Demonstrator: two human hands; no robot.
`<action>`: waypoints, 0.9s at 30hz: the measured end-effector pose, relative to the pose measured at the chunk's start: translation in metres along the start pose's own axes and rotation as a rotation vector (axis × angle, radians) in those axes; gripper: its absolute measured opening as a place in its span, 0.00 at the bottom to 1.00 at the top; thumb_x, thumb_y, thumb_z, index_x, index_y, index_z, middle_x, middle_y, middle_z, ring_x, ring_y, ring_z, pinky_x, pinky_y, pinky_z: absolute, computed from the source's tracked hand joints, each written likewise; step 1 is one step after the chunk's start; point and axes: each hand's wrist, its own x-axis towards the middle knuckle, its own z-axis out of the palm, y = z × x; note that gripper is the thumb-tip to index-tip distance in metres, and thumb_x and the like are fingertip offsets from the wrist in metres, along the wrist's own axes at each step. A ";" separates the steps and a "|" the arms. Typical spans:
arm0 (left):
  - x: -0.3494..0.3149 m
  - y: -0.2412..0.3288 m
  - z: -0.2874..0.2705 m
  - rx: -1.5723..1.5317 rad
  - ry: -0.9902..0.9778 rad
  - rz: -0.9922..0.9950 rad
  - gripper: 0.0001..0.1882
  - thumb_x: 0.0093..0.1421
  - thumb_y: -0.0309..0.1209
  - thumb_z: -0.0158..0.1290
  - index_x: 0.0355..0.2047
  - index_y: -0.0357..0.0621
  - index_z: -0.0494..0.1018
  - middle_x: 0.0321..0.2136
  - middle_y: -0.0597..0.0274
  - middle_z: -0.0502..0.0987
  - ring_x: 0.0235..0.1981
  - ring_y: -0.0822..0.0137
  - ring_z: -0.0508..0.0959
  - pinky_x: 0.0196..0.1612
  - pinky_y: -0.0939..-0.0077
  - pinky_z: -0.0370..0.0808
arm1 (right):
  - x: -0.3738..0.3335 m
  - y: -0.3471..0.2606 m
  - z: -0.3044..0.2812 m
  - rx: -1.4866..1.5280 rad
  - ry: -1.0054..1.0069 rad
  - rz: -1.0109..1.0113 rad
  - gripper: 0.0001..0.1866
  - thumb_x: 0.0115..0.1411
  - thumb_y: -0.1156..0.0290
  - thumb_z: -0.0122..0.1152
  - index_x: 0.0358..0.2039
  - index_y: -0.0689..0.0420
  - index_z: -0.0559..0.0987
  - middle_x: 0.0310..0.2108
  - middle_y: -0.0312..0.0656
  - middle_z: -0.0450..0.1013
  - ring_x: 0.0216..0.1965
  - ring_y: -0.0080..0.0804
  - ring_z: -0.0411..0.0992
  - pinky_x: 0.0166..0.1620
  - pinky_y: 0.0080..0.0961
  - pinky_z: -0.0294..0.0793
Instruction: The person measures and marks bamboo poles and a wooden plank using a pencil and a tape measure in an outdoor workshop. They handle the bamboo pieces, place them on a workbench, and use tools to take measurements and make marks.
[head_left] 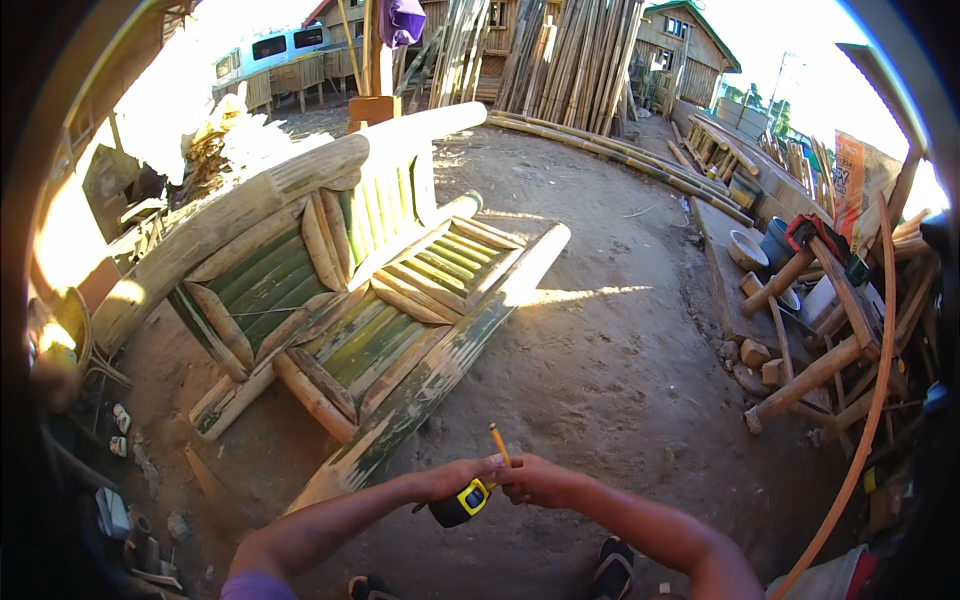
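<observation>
My two hands meet low in the middle, just right of a bamboo bench. My left hand (465, 480) is closed on a yellow-and-black tape measure (462, 504), which hangs below its fingers. My right hand (540, 482) is closed too, its fingertips touching the left ones. A yellow pencil (498, 441) sticks up between the hands, seemingly gripped by the right fingers; its lower part is hidden. The bench (430, 372) has green slatted panels framed by pale poles, with a thick round top rail (240, 205). Neither hand touches it.
Wooden posts and log pieces (810, 375) pile up at the right, by a white basin (747, 250) and a curved brown strip (872, 400). Long bamboo poles (620, 155) lie across the back; others (570, 70) lean upright. My sandalled feet (613, 568) stand on packed dirt.
</observation>
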 end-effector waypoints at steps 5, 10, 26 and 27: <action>-0.113 -0.030 -0.062 0.140 0.033 -0.048 0.36 0.66 0.62 0.44 0.50 0.39 0.75 0.32 0.65 0.77 0.32 0.75 0.76 0.37 0.80 0.73 | -0.025 -0.106 -0.021 -0.200 0.396 -0.320 0.16 0.59 0.64 0.70 0.35 0.60 0.72 0.20 0.29 0.61 0.16 0.18 0.55 0.17 0.17 0.52; -0.186 -0.100 -0.096 0.013 0.106 -0.113 0.19 0.65 0.46 0.55 0.35 0.40 0.82 0.27 0.64 0.80 0.26 0.72 0.80 0.31 0.75 0.78 | -0.023 -0.168 -0.037 0.297 1.024 -0.728 0.17 0.61 0.59 0.68 0.24 0.55 0.72 0.12 0.29 0.56 0.10 0.21 0.51 0.14 0.23 0.48; -0.111 -0.165 -0.159 -0.289 0.340 -0.225 0.21 0.62 0.50 0.57 0.38 0.44 0.81 0.28 0.68 0.78 0.27 0.75 0.77 0.30 0.75 0.75 | 0.259 -0.084 0.026 -0.084 0.066 -0.338 0.17 0.62 0.58 0.67 0.27 0.60 0.79 0.21 0.35 0.74 0.14 0.17 0.58 0.16 0.18 0.54; -0.118 -0.173 -0.165 -0.269 0.315 -0.311 0.23 0.61 0.54 0.56 0.36 0.46 0.82 0.35 0.67 0.78 0.34 0.75 0.75 0.36 0.76 0.73 | 0.270 -0.105 0.000 -0.053 0.066 -0.434 0.16 0.61 0.60 0.69 0.27 0.61 0.79 0.20 0.35 0.73 0.14 0.17 0.58 0.15 0.18 0.53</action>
